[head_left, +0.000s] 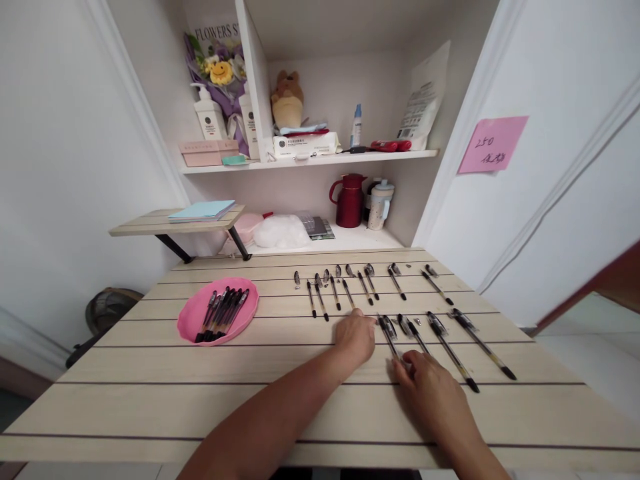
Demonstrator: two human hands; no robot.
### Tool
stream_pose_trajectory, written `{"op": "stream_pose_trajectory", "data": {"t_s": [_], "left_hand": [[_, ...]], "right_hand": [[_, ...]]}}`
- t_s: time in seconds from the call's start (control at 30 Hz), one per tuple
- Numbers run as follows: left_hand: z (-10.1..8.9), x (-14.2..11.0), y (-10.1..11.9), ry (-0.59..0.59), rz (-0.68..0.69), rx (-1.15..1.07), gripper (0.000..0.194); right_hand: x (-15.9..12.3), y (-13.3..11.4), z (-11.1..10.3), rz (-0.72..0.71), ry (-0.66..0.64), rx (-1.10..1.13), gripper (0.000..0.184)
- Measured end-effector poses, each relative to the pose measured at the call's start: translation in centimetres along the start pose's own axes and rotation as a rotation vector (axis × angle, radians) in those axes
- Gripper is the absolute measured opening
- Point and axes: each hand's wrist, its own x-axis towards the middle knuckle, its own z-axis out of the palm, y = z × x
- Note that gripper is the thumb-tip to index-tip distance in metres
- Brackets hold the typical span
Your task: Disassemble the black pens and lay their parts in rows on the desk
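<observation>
A gel pen (393, 340) with a clear barrel lies on the tabletop in front of me, its cap lying alongside its upper end. The fingers of my right hand (433, 383) close on the pen's near end. My left hand (355, 337) is curled beside its far end, fingertips almost at the tip; what they pinch, if anything, is hidden. Close by on the right lie more pens with caps beside them, including one pen (453, 351) and another (484, 345). Behind is a row of shorter pen parts with dark ends, such as this one (349, 293), with separate caps (338, 270) above.
On the left, a pink tray (183, 323) holds several dark-capped pens (225, 313). A small raised stand (145, 223) carries blue paper (203, 211). Shelves at the back hold a red jug (350, 202), a light tumbler (381, 205) and a plush toy (288, 100).
</observation>
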Motion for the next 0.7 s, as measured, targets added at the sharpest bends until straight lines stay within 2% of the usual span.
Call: {"op": "stream_pose_trajectory", "data": {"t_s": [0.17,0.27,0.33,0.43,0.5,0.57,0.63,0.7], "left_hand": [[-1.0,-0.7,-0.1,-0.021,0.1,0.067,0.017],[-3.6,-1.5,0.0,0.002,0.139,0.126,0.015],[-6.7,-1.9,0.0,0.078,0.138,0.214,0.013],[-13.4,-2.4,-0.4,0.22,0.035,0.422,0.012],[-18.6,-2.9,-1.1,0.293,-0.144,0.586,0.014],[-23.1,-3.7,-2.1,0.308,-0.407,0.72,0.018],[-26.2,-4.6,-3.3,0.299,-0.55,0.751,0.019],[-27.5,-5.4,-4.6,0.266,-0.641,0.752,0.022]], "right_hand": [[-0.5,0.1,0.0,-0.023,0.083,0.033,0.022],[-1.3,-0.7,0.2,-0.108,0.091,0.096,0.024],[-2.0,-1.6,0.5,-0.187,0.073,0.134,0.025],[-3.0,-3.1,1.4,-0.279,0.027,0.156,0.025],[-3.4,-3.9,1.9,-0.321,-0.011,0.15,0.025],[-3.6,-4.3,2.3,-0.344,-0.034,0.132,0.024],[-3.6,-4.5,2.4,-0.353,-0.037,0.112,0.024],[-3.5,-4.5,2.4,-0.36,-0.032,0.093,0.024]]}}
